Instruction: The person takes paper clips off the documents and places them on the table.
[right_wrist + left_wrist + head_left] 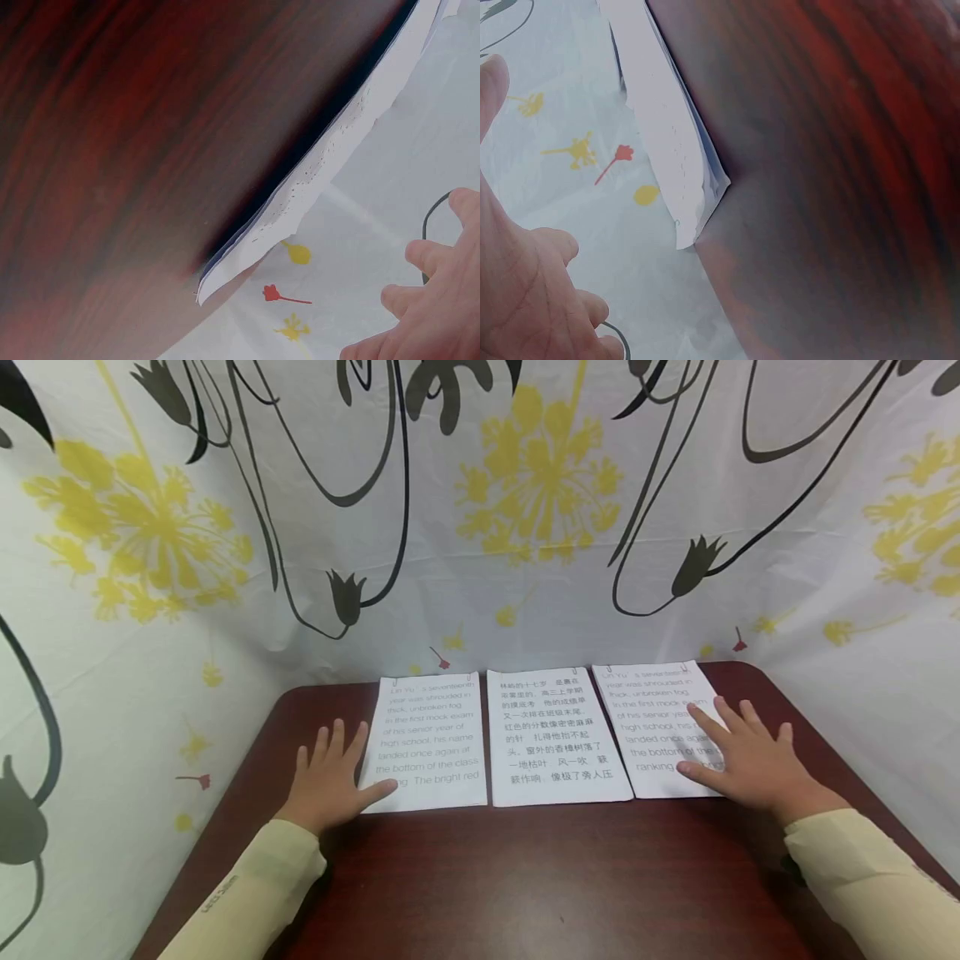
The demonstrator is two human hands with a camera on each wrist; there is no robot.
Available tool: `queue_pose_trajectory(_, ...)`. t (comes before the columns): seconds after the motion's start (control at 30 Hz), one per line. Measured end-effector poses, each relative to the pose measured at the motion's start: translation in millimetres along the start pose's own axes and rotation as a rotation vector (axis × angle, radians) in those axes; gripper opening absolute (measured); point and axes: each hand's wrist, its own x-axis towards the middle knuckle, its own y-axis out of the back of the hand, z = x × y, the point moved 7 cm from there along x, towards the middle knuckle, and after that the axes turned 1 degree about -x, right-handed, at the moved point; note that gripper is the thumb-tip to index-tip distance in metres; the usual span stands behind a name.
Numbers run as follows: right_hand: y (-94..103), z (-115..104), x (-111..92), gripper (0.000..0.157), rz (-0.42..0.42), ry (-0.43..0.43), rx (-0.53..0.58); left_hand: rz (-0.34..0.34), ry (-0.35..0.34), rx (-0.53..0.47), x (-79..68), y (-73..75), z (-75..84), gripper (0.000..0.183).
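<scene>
Three printed paper stacks lie in a row on a dark red-brown table. My left hand (330, 783), fingers spread, is over the lower left edge of the left stack (431, 735), which bears English text. The middle stack (558, 739) carries Chinese text, and no hand is on it. Over the right side of the right stack (645, 743), also in English, my right hand (757, 762) spreads its fingers and covers some words. Both wrist views show the palms raised beside the sheets, the left hand (532, 292) and the right hand (427, 292) holding nothing.
Small clips show at the top edges of the stacks. The table (555, 877) has rounded far corners. Behind and beside it hangs a white cloth (450, 568) with yellow and grey flower prints. Pale sleeves (255, 885) cover both forearms.
</scene>
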Motion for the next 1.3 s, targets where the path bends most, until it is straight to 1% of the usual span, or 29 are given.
queue_pose_trajectory(0.3, -3.6, 7.0, 0.6, 0.108, -0.008, -0.011, 0.007, -0.007, 0.003, -0.004, -0.3, -2.8, 0.3, 0.117)
queue_pose_trajectory(0.57, -2.4, 14.4, -0.1, 0.110, -0.025, -0.046, 0.045, -0.023, -0.005, -0.049, 0.9, -5.1, 7.8, 0.116)
queue_pose_trajectory(0.77, -5.0, 21.8, -1.4, 0.110, -0.037, -0.062, 0.085, -0.019, -0.020, -0.067, 1.8, -4.5, 13.9, 0.115)
queue_pose_trajectory(1.0, -6.7, 30.5, -0.4, 0.111, -0.016, -0.058, 0.128, -0.031, -0.049, -0.069, 7.2, -7.6, 24.9, 0.112)
queue_pose_trajectory(1.13, -6.1, 33.1, 0.9, 0.114, -0.006, -0.043, 0.161, -0.041, -0.050, -0.093, 10.3, -9.6, 31.2, 0.111)
queue_pose_trajectory(1.3, -5.7, 38.4, 0.3, 0.117, 0.003, -0.038, 0.185, -0.025, -0.062, -0.126, 16.1, -10.4, 41.7, 0.111)
